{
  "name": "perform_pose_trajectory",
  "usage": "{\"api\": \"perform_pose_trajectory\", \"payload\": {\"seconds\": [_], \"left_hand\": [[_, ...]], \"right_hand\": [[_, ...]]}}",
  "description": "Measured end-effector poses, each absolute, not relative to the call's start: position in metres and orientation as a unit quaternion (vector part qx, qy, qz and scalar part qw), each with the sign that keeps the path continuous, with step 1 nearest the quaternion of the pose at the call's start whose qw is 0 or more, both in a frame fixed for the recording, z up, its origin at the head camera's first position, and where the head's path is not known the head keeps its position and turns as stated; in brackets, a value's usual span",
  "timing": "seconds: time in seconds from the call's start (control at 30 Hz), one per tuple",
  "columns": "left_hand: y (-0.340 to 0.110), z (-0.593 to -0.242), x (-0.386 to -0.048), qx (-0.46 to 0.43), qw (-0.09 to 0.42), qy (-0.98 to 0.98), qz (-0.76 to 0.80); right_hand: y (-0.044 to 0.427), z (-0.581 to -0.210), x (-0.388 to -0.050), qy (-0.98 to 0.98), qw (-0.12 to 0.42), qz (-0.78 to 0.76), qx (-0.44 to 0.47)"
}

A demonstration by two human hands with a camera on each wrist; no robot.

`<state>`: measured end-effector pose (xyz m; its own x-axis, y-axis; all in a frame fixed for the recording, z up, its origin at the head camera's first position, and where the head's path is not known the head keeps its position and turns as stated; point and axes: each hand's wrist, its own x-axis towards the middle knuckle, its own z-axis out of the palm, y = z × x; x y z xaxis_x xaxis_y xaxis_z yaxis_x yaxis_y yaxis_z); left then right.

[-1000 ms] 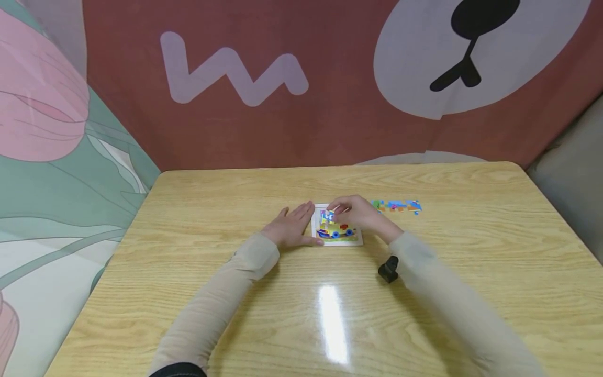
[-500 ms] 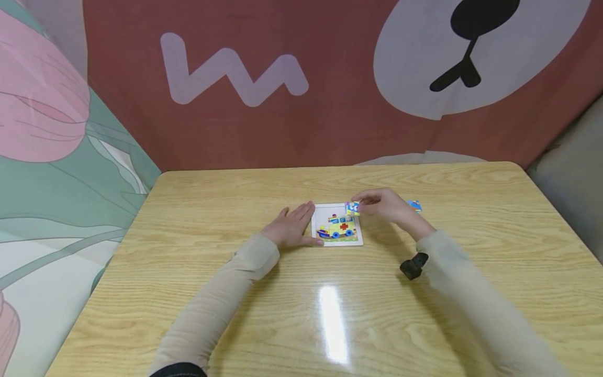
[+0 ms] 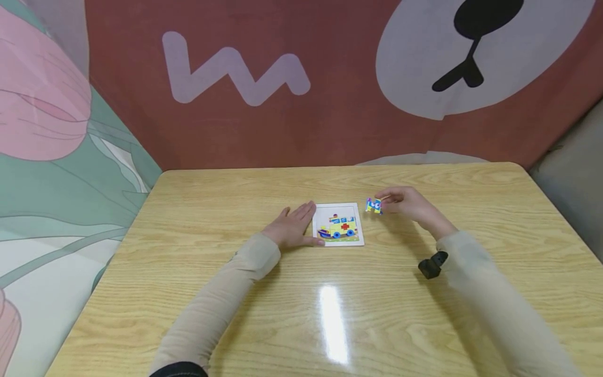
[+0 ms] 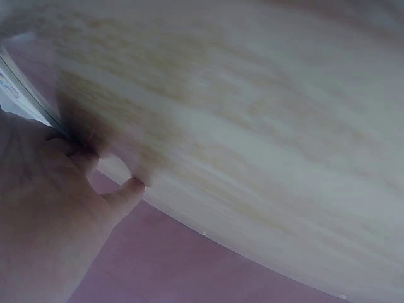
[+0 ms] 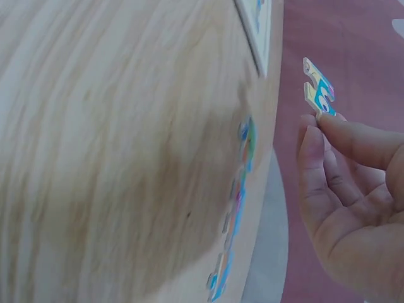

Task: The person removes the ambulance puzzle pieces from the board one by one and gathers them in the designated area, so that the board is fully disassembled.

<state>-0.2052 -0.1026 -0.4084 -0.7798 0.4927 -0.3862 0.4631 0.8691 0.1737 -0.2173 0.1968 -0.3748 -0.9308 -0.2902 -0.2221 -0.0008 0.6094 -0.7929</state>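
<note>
A white puzzle tray (image 3: 325, 212) lies on the table, with joined pieces forming a yellow ambulance picture (image 3: 340, 229) in its lower part. My left hand (image 3: 292, 229) rests along the tray's left side, fingers extended and thumb on the lower left corner. To the right of the tray, my right hand (image 3: 410, 204) pinches a blue and yellow jigsaw piece (image 3: 374, 205) between thumb and fingers, raised off the table. In the right wrist view that piece (image 5: 320, 91) tilts up from the fingertips.
Several loose jigsaw pieces (image 5: 238, 205) lie in a row on the table; in the head view the right hand hides them. A reddish-brown printed wall (image 3: 264, 136) stands behind the wooden table (image 3: 226, 204).
My right hand has lifted from above the tray and moved right, carrying the jigsaw piece beyond the tray's right edge. The left hand has stayed on the tray.
</note>
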Motion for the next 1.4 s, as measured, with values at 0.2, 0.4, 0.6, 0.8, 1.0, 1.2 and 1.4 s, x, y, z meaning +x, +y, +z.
{"api": "perform_pose_trajectory", "payload": {"seconds": [0.2,0.4,0.6,0.8,1.0,1.2,1.4], "left_hand": [[-0.102,-0.408,-0.206,0.252,0.216,0.943,0.031],[-0.101,-0.406,-0.206,0.252,0.217,0.942,0.036],[-0.101,-0.405,-0.206,0.250,0.218,0.943,0.038],[-0.101,-0.405,-0.206,0.249,0.223,0.942,0.039],[-0.101,-0.406,-0.206,0.250,0.224,0.941,0.040],[-0.101,-0.407,-0.206,0.249,0.223,0.942,0.038],[-0.102,-0.407,-0.205,0.248,0.223,0.942,0.037]], "right_hand": [[0.205,-0.378,-0.218,0.891,0.167,-0.412,-0.086],[0.213,-0.380,-0.218,0.898,0.173,-0.395,-0.093],[0.220,-0.384,-0.219,0.887,0.185,-0.414,-0.090],[0.222,-0.385,-0.217,0.880,0.210,-0.420,-0.077],[0.224,-0.387,-0.215,0.891,0.211,-0.394,-0.086],[0.225,-0.389,-0.215,0.882,0.214,-0.412,-0.084],[0.225,-0.390,-0.215,0.874,0.228,-0.422,-0.079]]}}
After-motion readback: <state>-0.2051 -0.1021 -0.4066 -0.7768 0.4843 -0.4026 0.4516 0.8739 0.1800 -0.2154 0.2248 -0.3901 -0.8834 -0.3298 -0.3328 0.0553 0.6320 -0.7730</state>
